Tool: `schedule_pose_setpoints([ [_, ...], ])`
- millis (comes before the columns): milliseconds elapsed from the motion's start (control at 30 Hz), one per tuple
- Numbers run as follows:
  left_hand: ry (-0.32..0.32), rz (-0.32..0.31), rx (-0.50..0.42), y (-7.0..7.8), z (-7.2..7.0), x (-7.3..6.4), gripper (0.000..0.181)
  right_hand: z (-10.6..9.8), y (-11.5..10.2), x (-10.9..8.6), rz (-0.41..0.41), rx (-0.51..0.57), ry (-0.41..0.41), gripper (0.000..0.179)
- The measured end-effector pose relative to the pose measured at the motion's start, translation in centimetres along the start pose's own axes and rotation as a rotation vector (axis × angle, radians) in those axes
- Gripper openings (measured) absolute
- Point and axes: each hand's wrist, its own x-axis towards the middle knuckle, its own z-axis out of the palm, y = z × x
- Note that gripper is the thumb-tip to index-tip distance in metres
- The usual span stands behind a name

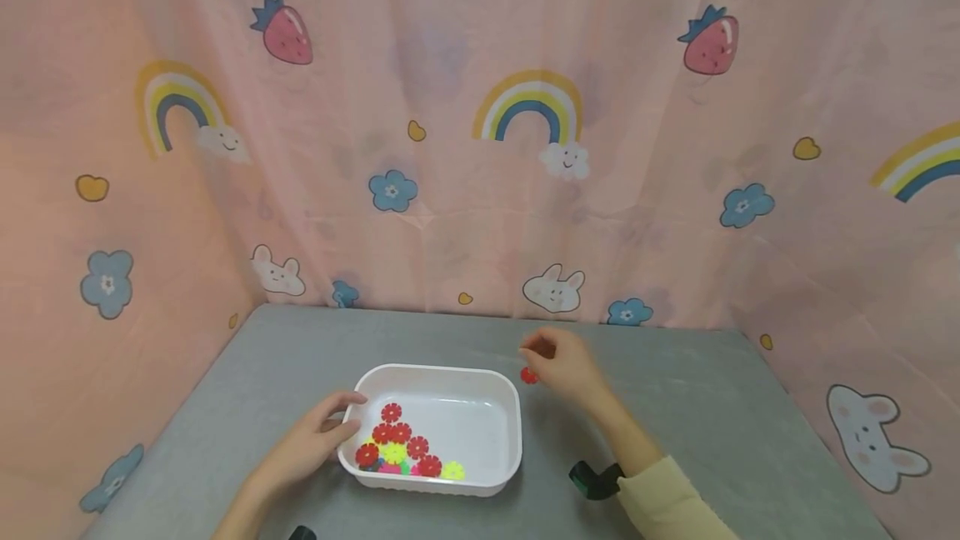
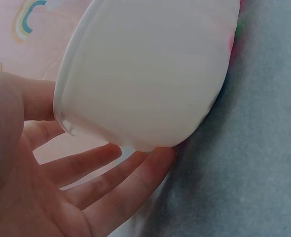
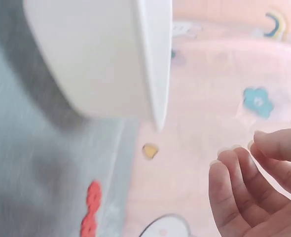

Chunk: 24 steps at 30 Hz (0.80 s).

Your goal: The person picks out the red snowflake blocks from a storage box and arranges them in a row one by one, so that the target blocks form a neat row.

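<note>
My left hand (image 1: 311, 440) is resting against the left wall of the white tray (image 1: 480, 382), fingers loosely curved along it and thumb at the rim; the left wrist view is showing the fingers (image 2: 111, 182) relaxed under the tray's smooth, rounded outer corner. My right hand (image 1: 558, 365) is hovering above the grey worktop (image 1: 675, 407) just beyond the tray's far right corner, fingers slack and grasping nothing. A red toothed disc (image 1: 529, 375) is lying on the worktop just beside that hand, apart from the tray. Inside the tray, a cluster of flower-shaped discs (image 1: 401, 444) in red, yellow, pink and green is sitting in the near left corner.
</note>
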Motion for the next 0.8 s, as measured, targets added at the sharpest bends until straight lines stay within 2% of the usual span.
schedule_pose_setpoints([
  [133, -0.002, -0.001, 0.003, 0.0, 0.0, 0.0, 0.038, 1.0, -1.3, -1.0, -0.051, -0.011, -0.063, 0.009],
  [333, -0.015, 0.016, -0.005, -0.1, -0.1, 0.1, 0.039, 2.6, -2.9, -2.1, -0.146, 0.003, -0.234, 0.007],
  [467, -0.01, 0.019, -0.015, -0.2, 0.0, 0.1, 0.037, 3.9, -3.4, -2.5, -0.177, 0.033, -0.329, 0.011],
  [600, -0.01, 0.026, -0.022, -0.2, 0.0, 0.1, 0.036, 5.3, -3.7, -2.9, -0.179, 0.028, -0.384, 0.013],
  [800, -0.012, 0.04, -0.011, -0.2, 0.0, 0.0, 0.036, 7.2, -3.7, -3.1, -0.24, -0.025, -0.453, 0.011],
])
